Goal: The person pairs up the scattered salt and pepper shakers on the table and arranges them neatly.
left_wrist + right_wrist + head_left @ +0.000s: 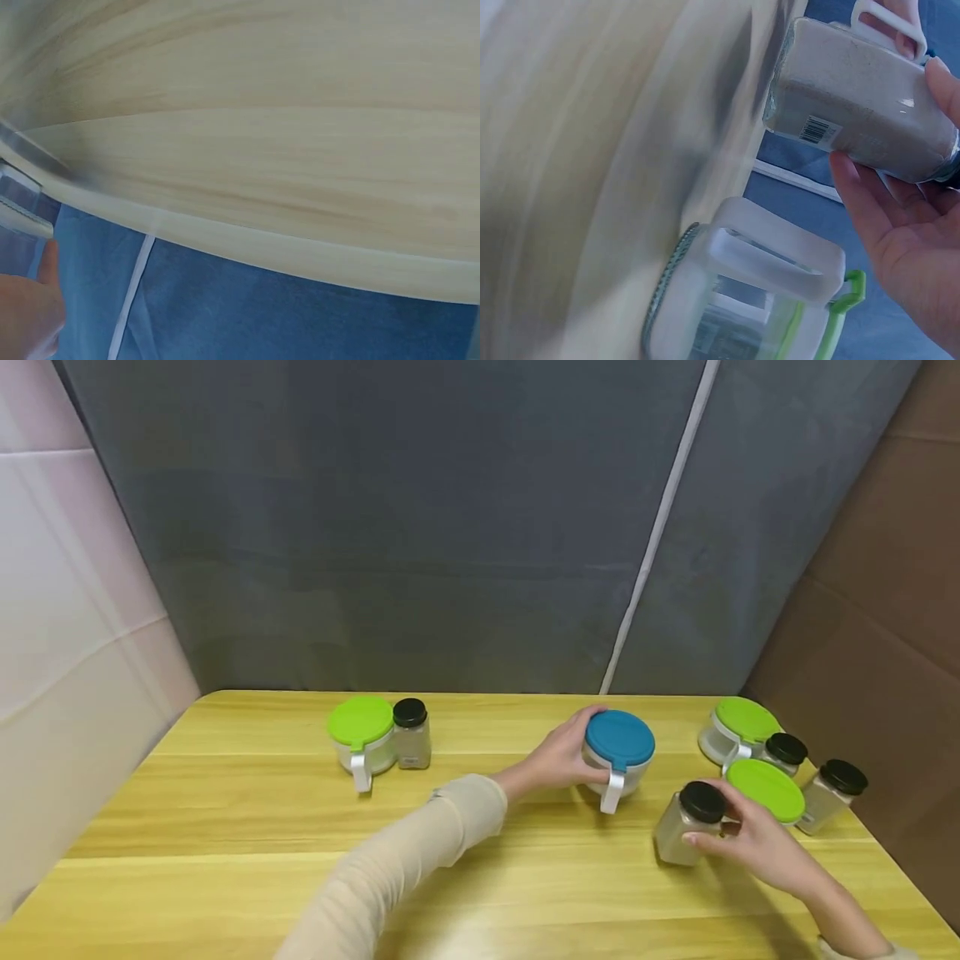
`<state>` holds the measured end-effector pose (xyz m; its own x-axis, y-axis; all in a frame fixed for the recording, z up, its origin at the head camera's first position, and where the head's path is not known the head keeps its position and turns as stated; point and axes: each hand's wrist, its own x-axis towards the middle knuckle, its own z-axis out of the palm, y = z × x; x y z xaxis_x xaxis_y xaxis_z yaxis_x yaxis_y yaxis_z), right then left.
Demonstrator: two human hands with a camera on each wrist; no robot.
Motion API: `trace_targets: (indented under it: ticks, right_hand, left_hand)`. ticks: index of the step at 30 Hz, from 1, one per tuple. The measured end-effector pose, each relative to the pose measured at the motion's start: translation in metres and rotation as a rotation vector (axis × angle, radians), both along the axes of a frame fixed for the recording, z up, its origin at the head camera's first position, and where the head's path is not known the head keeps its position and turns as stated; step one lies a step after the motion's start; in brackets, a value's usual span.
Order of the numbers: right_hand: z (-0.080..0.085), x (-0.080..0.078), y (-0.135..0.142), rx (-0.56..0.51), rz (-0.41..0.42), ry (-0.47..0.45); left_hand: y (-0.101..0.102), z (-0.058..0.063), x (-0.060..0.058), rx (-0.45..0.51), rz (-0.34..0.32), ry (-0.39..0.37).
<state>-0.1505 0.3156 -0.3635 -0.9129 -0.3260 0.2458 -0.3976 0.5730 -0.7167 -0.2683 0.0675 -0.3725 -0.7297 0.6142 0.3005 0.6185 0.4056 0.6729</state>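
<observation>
My left hand (558,760) grips a clear jar with a blue lid (619,739) and a white handle, from its left side. In the left wrist view only part of that hand (30,315) shows at the edge. To the right and nearer, my right hand (761,847) holds a square glass seasoning jar (678,835) with a black lid, thumb on one side and fingers on the other. The right wrist view shows greyish powder and a barcode label on this seasoning jar (862,97); it looks slightly tilted and raised off the table.
A green-lidded jar (360,722) and a black-lidded jar (412,739) stand together at the left. At the right are two more green-lidded jars (746,720) (772,247), one close behind my right hand, and two black-lidded jars (825,802). A brown partition (885,610) borders the table's right side.
</observation>
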Motion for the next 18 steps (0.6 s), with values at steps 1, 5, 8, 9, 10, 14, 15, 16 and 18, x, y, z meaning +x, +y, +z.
trace_targets:
  ticks: [1,5,8,9,10,14,15,16,18]
  right_hand:
    - [0.001,0.0,0.0,0.011,-0.005,0.005]
    - [0.005,0.001,-0.001,0.043,-0.022,0.016]
    - [0.008,0.002,-0.001,0.053,-0.027,0.012]
    - [0.009,0.002,-0.001,0.051,-0.025,0.007]
    - [0.01,0.002,-0.002,0.046,-0.022,0.001]
    - [0.014,0.002,-0.004,0.026,0.004,0.003]
    - [0.014,0.001,-0.004,0.023,0.012,0.011]
    - [0.015,0.001,-0.005,0.027,0.015,0.025]
    - [0.016,0.0,-0.006,0.037,0.02,0.051]
  left_hand:
    - [-0.002,0.001,0.001,0.001,0.001,-0.001]
    - [-0.012,0.004,0.005,0.012,-0.003,-0.009]
    - [-0.02,0.006,0.009,0.016,-0.014,-0.018]
    - [-0.023,0.006,0.011,0.016,-0.019,-0.02]
    - [-0.026,0.006,0.013,0.018,-0.024,-0.023]
    - [-0.039,0.007,0.021,0.023,-0.034,-0.023]
    - [-0.042,0.008,0.023,0.024,-0.035,-0.022]
    - [-0.044,0.008,0.024,0.025,-0.033,-0.02]
    - [-0.05,0.009,0.027,0.024,-0.028,-0.012]
